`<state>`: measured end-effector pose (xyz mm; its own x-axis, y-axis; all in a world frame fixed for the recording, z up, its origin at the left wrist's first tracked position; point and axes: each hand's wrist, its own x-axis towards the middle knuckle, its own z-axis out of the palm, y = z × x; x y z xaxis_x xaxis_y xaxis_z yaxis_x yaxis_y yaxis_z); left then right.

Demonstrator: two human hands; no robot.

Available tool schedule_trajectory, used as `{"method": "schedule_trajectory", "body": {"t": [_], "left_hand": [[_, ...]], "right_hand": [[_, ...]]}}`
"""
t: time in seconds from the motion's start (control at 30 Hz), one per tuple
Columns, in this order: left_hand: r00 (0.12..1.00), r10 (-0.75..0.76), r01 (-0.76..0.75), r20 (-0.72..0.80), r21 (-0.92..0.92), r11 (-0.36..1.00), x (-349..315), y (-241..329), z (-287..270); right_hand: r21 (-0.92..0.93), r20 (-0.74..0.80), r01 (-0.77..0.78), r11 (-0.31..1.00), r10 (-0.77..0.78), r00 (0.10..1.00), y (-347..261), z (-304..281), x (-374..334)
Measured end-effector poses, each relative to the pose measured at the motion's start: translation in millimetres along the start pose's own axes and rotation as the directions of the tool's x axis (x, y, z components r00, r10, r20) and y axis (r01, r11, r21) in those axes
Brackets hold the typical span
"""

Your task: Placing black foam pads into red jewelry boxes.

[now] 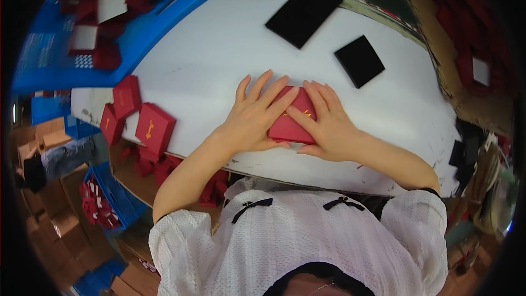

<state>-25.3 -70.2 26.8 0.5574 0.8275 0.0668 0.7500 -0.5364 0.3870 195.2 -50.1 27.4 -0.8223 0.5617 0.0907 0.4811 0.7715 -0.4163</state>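
A red box (289, 128) with a gold mark on its lid sits on the white table in front of me, between my two hands. My left hand (247, 116) grips its left side, with a finger laid across the lid and other fingers spread beyond the far left corner. On the right side, my right hand (335, 127) holds the box, its fingers over the far edge and one digit slanting across the lid. The palms hide the box's sides. Part of the gold mark is covered by my fingers.
Three red boxes (155, 128) are grouped at the table's left edge. A blue crate (143, 50) of red boxes stands far left. Toward the back lie a large black slab (305, 13) and a smaller one (360, 61). A cardboard carton (424, 27) borders the right.
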Motion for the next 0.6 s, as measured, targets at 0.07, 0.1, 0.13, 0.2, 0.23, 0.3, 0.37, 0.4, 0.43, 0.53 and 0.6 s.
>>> {"method": "schedule_trajectory", "body": {"t": [0.07, 0.1, 0.13, 0.2, 0.23, 0.3, 0.37, 0.4, 0.43, 0.53, 0.6], "left_hand": [[0.996, -0.080, 0.076, 0.033, 0.093, 0.993, -8, -15, -18], [0.986, -0.148, 0.134, 0.072, 0.170, 0.976, -16, -25, -26], [0.952, -0.307, 0.296, -0.002, 0.275, 0.915, -35, -36, -33], [0.830, -0.544, 0.542, -0.124, 0.408, 0.735, -79, -59, -52], [0.779, -0.596, 0.620, -0.197, 0.389, 0.681, -107, -66, -61], [0.613, -0.776, 0.736, -0.150, 0.464, 0.492, -140, -71, -75], [0.547, -0.836, 0.730, -0.046, 0.515, 0.449, -135, -67, -105], [0.615, -0.785, 0.764, -0.071, 0.298, 0.572, -129, -78, -118], [0.782, -0.601, 0.613, -0.168, 0.026, 0.790, -125, -107, -125], [0.184, -0.772, 0.529, -0.609, -0.600, 0.599, -84, -199, -140], [-0.253, -0.872, 0.174, -0.419, -0.906, 0.385, -58, -245, -157]], "right_hand": [[0.022, 0.032, 0.060, 0.998, -0.061, 0.998, 14, -18, 12], [0.045, 0.070, 0.097, 0.994, -0.100, 0.992, 26, -27, 18], [0.018, -0.062, 0.017, 1.000, -0.015, 0.998, 40, -38, 20], [-0.114, -0.235, -0.234, 0.966, 0.203, 0.951, 71, -52, 7], [-0.213, -0.286, -0.375, 0.902, 0.310, 0.907, 79, -54, 0], [-0.177, -0.283, -0.410, 0.894, 0.353, 0.892, 83, -42, -14], [-0.140, -0.279, -0.452, 0.881, 0.403, 0.872, 82, -35, -13], [-0.100, -0.278, -0.433, 0.896, 0.392, 0.877, 76, -34, -8], [-0.063, -0.280, -0.418, 0.906, 0.386, 0.879, 72, -34, -5], [-0.082, -0.266, -0.375, 0.923, 0.342, 0.901, 66, -31, 0], [-0.076, -0.272, -0.374, 0.924, 0.342, 0.900, 67, -26, -5]]}}
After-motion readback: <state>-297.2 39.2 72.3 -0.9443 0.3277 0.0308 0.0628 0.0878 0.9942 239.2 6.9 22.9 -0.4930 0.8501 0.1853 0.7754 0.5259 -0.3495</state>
